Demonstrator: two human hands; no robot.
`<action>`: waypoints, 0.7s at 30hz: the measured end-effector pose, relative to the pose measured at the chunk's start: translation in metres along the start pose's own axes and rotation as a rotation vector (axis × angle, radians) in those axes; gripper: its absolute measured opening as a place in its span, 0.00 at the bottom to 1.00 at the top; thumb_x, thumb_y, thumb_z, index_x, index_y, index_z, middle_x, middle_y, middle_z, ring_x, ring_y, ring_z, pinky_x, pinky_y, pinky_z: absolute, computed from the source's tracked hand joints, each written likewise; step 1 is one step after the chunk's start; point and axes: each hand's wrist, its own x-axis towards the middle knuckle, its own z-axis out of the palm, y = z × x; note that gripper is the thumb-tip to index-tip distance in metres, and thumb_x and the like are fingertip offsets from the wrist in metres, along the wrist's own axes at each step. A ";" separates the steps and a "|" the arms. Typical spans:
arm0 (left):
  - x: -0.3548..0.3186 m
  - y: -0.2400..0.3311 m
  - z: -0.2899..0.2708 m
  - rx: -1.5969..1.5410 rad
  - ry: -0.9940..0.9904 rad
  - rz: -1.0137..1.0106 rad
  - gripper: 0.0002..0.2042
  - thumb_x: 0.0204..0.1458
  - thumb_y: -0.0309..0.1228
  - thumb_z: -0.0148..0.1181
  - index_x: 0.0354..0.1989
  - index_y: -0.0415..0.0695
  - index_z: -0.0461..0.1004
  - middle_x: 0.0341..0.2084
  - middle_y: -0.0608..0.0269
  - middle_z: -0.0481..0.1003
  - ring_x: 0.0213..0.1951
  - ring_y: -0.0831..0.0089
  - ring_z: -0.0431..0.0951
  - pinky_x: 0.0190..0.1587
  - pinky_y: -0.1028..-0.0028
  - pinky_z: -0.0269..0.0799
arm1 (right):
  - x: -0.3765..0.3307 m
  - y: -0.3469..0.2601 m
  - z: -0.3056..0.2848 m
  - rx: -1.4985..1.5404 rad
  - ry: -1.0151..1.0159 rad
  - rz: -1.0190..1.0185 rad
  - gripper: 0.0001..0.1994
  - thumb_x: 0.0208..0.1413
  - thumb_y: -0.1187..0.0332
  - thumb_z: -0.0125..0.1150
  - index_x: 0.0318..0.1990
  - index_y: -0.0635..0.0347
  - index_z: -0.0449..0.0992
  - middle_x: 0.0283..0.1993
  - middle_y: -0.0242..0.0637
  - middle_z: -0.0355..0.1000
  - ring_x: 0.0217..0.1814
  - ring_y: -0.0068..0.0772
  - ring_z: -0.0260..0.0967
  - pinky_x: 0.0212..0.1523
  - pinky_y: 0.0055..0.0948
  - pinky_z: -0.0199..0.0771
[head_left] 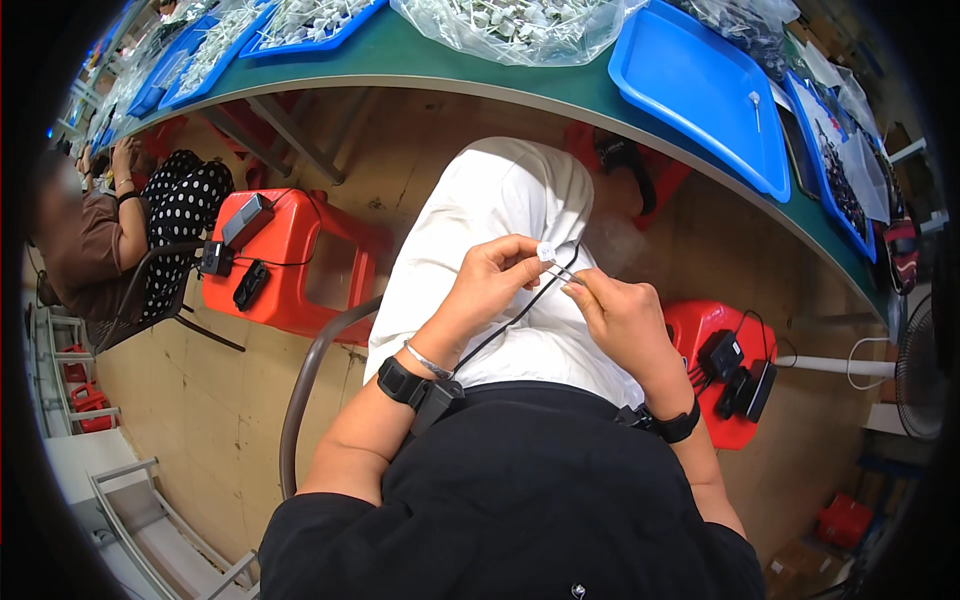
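Observation:
Over my lap, my left hand pinches a small white plastic piece between thumb and fingertips. My right hand is closed on a thin metal tool that looks like tweezers. Its tip meets the white piece or lies just beside it; I cannot tell which. Most of the tool is hidden in my right fingers. Below both hands, a black cord runs across my white trousers.
The green table curves ahead, bearing a blue tray with one small white piece, a clear bag of white parts and more trays. Red stools with black devices flank me. A seated person works at left; a fan stands right.

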 end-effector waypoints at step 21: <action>-0.004 0.003 0.001 0.162 -0.037 -0.029 0.09 0.57 0.29 0.63 0.43 0.38 0.81 0.31 0.69 0.80 0.30 0.86 0.72 0.35 0.82 0.70 | 0.004 0.001 -0.008 -0.351 0.081 -0.188 0.10 0.53 0.61 0.68 0.33 0.55 0.75 0.17 0.31 0.62 0.16 0.30 0.66 0.18 0.31 0.64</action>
